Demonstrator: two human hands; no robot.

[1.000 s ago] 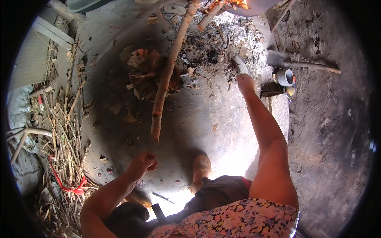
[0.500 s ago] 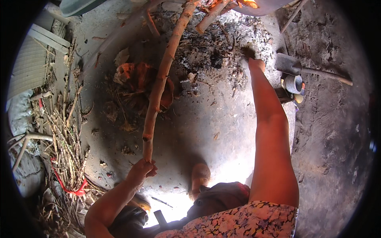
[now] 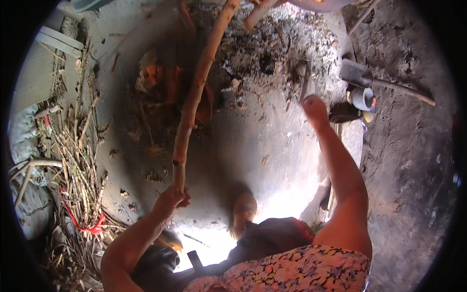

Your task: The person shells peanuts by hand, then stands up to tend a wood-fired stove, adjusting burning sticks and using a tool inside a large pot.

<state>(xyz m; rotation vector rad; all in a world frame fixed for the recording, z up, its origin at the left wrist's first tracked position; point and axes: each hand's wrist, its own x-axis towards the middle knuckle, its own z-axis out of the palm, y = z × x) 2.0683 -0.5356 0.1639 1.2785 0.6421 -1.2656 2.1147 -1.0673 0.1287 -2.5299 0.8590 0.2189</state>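
Observation:
My left hand (image 3: pixel 170 202) is closed around the near end of a long, barked wooden branch (image 3: pixel 194 95). The branch slants up and away, its far end reaching the top edge of the view beside a shorter piece of firewood (image 3: pixel 259 13). On the right, my right hand (image 3: pixel 315 111) is closed on a narrow, flat, blade-like strip (image 3: pixel 306 80), dark along one side and paler along the other. Its tip points away over the ash (image 3: pixel 272 53), and its exact kind is blurred. Left of the branch lies a crumpled brown heap (image 3: pixel 163 80) of dry husks or leaves.
Tied with a red band, a bundle of thin sticks (image 3: pixel 80 170) lies on the left. At right are a small shovel (image 3: pixel 356 73) and a grey cup (image 3: pixel 361 99) by a rough wall. A rounded vessel (image 3: pixel 321 4) shows at the top. My foot (image 3: pixel 244 207) is below.
My right hand has drawn back toward me from the ash, elbow bending, and the strip in it now shows. The left hand keeps its hold on the branch. The flames have left the view.

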